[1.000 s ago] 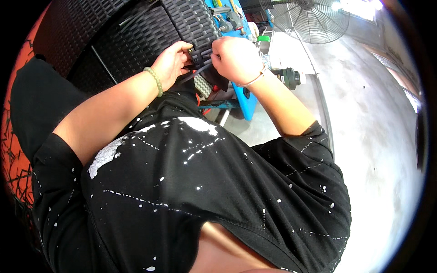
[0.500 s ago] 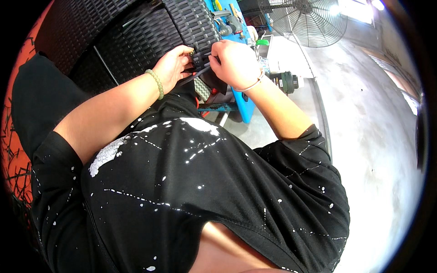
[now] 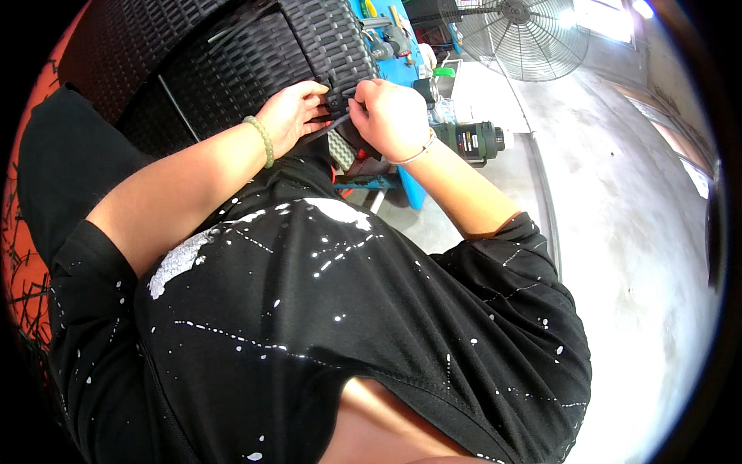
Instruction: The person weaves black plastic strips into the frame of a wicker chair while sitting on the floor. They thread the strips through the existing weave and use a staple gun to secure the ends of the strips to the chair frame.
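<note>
A black woven wicker piece of furniture (image 3: 239, 58) stands before me, its front corner between my hands. My left hand (image 3: 292, 117), with a pale green bead bracelet at the wrist, rests its fingertips by the weave's lower edge, the fingers somewhat apart. My right hand (image 3: 393, 120), wearing a thin bangle, is closed beside that corner, its fingers curled round a flat black wicker strand (image 3: 334, 126). The strand runs from the right fist toward my left fingers. How its end meets the weave is hidden by the hands.
Beyond the furniture is a blue bench (image 3: 402, 66) with tools and clamps on it. A dark green cylindrical device (image 3: 475, 141) is right of my right wrist. A large wire-caged fan (image 3: 516, 39) stands at the back right. Orange material (image 3: 23, 263) lies at far left.
My right fist has come slightly left and nearer to me with the strand. My left hand has stayed almost in place at the weave's edge.
</note>
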The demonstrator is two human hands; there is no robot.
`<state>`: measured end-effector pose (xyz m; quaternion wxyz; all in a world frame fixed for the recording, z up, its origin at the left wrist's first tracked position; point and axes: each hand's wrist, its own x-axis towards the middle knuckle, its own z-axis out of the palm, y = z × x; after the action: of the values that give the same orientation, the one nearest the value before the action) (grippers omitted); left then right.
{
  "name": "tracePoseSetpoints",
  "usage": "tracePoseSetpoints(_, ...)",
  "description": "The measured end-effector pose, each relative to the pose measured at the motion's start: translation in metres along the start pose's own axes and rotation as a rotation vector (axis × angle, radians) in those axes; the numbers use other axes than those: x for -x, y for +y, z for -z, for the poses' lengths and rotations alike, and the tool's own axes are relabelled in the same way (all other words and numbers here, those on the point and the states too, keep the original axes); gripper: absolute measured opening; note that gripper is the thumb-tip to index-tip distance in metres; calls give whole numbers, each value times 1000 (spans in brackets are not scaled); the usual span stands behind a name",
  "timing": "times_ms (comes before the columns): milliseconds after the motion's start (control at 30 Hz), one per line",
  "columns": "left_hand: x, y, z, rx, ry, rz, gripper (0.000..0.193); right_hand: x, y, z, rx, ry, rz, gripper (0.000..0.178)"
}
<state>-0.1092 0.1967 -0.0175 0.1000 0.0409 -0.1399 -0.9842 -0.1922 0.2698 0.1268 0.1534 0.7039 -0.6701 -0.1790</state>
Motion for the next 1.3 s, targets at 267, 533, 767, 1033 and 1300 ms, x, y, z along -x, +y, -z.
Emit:
tracePoseSetpoints(267,-7,-4,8,8,-8,9,18,-13,10,4,-140,-151,-62,15)
tracePoseSetpoints(533,12,3,-7,-365,209,-89,30,-19,11,4,-133,-190,-53,15)
tracePoseSetpoints(767,-6,4,16,-981,201,-397,21,-15,16,3,-199,-165,-21,16)
tracePoseSetpoints(1033,-3,6,3,-1066,185,-411,19,-12,19,0,-193,-119,-5,17)
tracePoseSetpoints(1300,-3,25,7,-934,-21,-320,15,-1,20,8,-350,4,-15,12)
